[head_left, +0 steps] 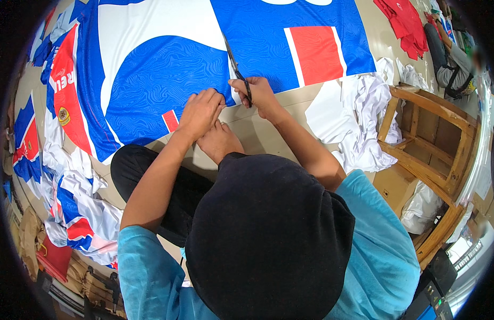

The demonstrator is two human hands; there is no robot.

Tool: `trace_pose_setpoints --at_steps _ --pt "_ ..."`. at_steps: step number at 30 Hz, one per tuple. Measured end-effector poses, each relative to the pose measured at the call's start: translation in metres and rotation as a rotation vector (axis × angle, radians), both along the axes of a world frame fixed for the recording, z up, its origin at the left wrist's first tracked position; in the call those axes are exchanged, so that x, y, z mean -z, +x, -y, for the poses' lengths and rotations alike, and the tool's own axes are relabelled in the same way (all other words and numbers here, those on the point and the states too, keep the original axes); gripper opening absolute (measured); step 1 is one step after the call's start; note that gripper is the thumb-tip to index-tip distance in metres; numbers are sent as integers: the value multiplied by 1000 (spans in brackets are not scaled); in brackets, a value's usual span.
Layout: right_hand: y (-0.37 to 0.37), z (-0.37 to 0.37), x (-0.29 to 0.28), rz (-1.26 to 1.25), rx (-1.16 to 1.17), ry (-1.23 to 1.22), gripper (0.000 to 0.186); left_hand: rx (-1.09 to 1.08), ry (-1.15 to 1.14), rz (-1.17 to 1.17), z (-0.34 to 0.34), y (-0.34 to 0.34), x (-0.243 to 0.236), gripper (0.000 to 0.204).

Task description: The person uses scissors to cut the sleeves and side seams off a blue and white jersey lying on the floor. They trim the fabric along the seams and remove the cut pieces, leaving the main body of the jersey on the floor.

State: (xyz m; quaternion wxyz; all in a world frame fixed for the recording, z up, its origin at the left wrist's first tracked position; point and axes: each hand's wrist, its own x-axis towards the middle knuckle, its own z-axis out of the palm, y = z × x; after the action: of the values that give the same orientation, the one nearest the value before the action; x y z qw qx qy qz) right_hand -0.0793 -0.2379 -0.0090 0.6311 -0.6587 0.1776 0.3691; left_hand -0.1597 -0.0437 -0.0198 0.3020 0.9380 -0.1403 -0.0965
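Note:
A large sheet of printed fabric (167,69), blue with white and red shapes, lies flat on the floor in front of me. My right hand (260,97) is closed around the dark handles of a pair of scissors (235,63). Their blades point away from me, along a narrow white strip between two blue parts of the cloth. Just left of the scissors, my left hand (201,113) has its fingers bent together on the fabric's near edge. My bare foot (220,143) rests on the tiles right behind that hand.
White fabric scraps (364,117) lie to the right, beside a wooden stool frame (444,114). More printed cloth (79,213) is heaped at the left. Red fabric (401,24) lies at the far right, near another seated person (455,66).

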Motion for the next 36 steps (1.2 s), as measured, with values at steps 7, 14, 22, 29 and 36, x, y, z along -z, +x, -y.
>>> trace_pose_setpoints --at_steps 7,14,22,29,36 --pt "5 -2 4 -12 -1 8 35 7 8 -5 0 -1 -2 12" --pt "10 -2 13 7 1 16 34 6 1 9 -1 6 1 12" --pt "15 -5 8 16 -6 -7 35 11 -12 15 -1 5 -1 12" --pt "33 -14 10 -2 -17 -11 35 3 -20 29 -1 5 1 11" --pt "37 -15 13 5 -14 2 33 -3 -16 16 -2 5 4 12"
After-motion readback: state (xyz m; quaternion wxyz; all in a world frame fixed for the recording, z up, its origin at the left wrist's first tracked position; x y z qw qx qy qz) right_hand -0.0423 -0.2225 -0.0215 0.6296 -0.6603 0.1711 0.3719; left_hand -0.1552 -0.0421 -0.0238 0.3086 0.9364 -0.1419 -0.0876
